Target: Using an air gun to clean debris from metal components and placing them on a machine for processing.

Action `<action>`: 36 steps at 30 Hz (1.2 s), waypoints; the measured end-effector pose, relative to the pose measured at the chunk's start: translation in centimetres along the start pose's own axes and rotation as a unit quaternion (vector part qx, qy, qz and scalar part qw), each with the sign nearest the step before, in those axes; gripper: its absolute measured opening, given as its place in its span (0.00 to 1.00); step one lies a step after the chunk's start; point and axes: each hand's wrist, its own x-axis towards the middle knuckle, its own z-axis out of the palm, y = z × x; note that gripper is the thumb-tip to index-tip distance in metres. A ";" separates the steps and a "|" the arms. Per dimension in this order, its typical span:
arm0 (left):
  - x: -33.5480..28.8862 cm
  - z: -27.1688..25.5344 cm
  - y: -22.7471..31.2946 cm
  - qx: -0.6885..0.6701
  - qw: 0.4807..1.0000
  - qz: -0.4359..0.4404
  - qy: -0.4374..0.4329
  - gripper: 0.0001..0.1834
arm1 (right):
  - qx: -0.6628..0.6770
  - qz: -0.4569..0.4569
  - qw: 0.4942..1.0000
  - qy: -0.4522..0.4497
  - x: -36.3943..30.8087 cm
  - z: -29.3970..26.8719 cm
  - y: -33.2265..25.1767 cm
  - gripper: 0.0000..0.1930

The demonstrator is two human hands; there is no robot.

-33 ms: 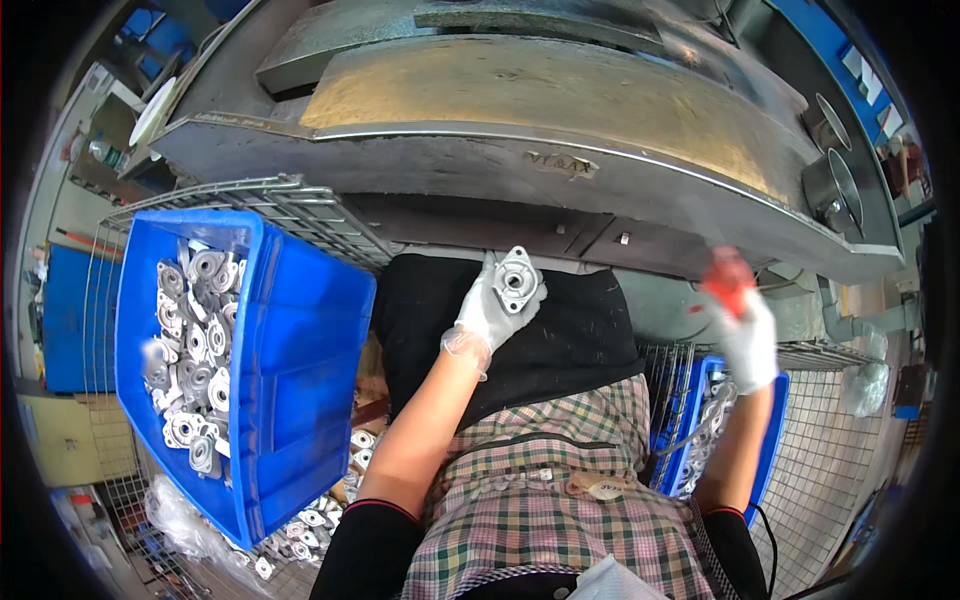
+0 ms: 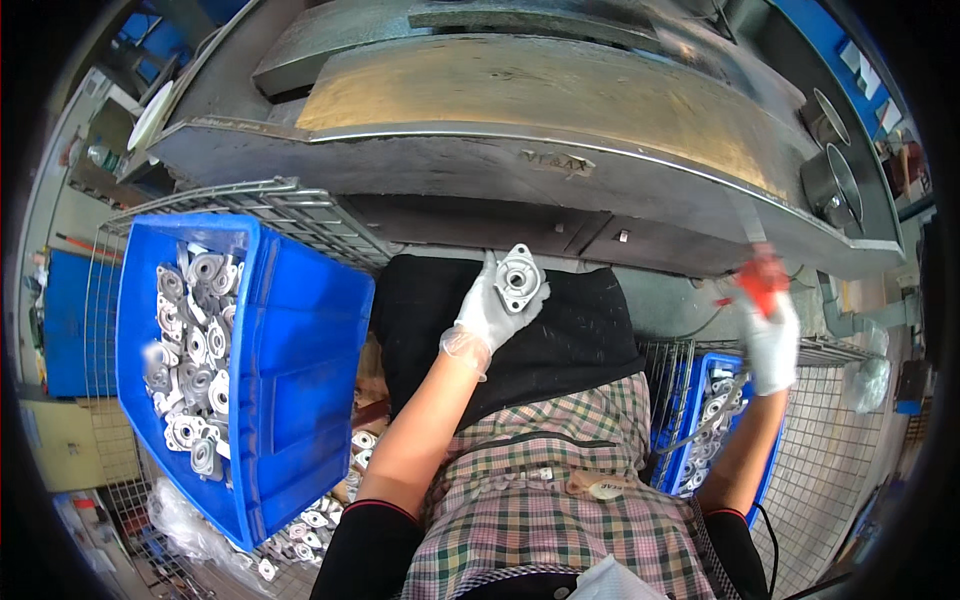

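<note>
My left hand (image 2: 490, 312), in a white glove, is closed round a silver two-eared flange bearing housing (image 2: 519, 278). The housing's round bore faces up, over the black cloth (image 2: 585, 335) on my lap. My right hand (image 2: 772, 345), also gloved, is out to the right and closed round a red tool (image 2: 762, 285), blurred by motion. It looks like an air blow gun, with a thin nozzle pointing away from me. A grey hose (image 2: 712, 418) hangs below this hand. Its fingers are smeared.
At left, a tilted blue bin (image 2: 305, 400) holds many similar housings (image 2: 205, 345); more lie beneath it. Another blue bin (image 2: 765, 470) with parts stands beside my right forearm. A metal workbench (image 2: 540, 95) spans the front. Wire mesh (image 2: 825, 470) runs along the right side.
My right hand has swung a little farther right with the red tool, uncovering more of the hose. My left hand and the housing have barely moved.
</note>
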 end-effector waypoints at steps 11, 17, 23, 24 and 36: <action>-1.9 7.5 -5.2 0.144 0.980 -0.076 -0.117 0.26 | -0.231 0.163 0.885 0.369 -1.8 -16.5 29.1 0.29; -2.5 9.7 -8.6 0.268 0.957 -0.040 -0.107 0.24 | -0.149 0.036 0.923 0.353 -3.7 -7.2 11.8 0.15; -0.6 9.1 -13.2 0.483 0.858 -0.099 -0.142 0.33 | 0.359 0.078 0.922 -0.120 -7.9 6.4 2.3 0.32; -0.1 8.8 -13.7 0.518 0.838 -0.096 -0.140 0.34 | 0.419 0.077 0.900 -0.089 -8.0 7.2 2.6 0.31; -11.2 10.9 -0.9 0.725 0.670 0.142 0.065 0.31 | -0.206 0.277 0.926 -0.154 -7.9 2.0 18.2 0.20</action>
